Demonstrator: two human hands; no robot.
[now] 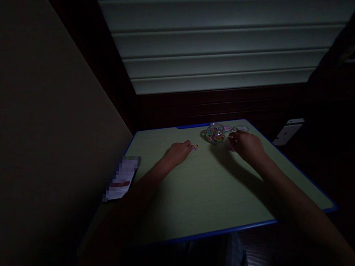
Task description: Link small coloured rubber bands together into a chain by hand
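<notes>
A clear jar (pixel 215 135) of small multicoloured rings, which look like elastic bands, stands near the table's far edge. My left hand (pixel 178 152) rests on the table left of it, fingers closed at the edge of a little pile of pink and yellow bands (pixel 195 147). Just right of the jar, my right hand (pixel 248 146) is raised slightly with its fingertips pinched; what they hold is too small to make out. Partly hidden beneath that hand lies a pink pile (pixel 231 147).
Behind my right hand are a clear round lid (pixel 241 128) and another pink pile (pixel 227 129). A phone-like slab with a blurred screen (pixel 123 179) lies at the table's left edge. Right of the blue-edged table (pixel 191 205) is a white box (pixel 289 131). A wall rises at left.
</notes>
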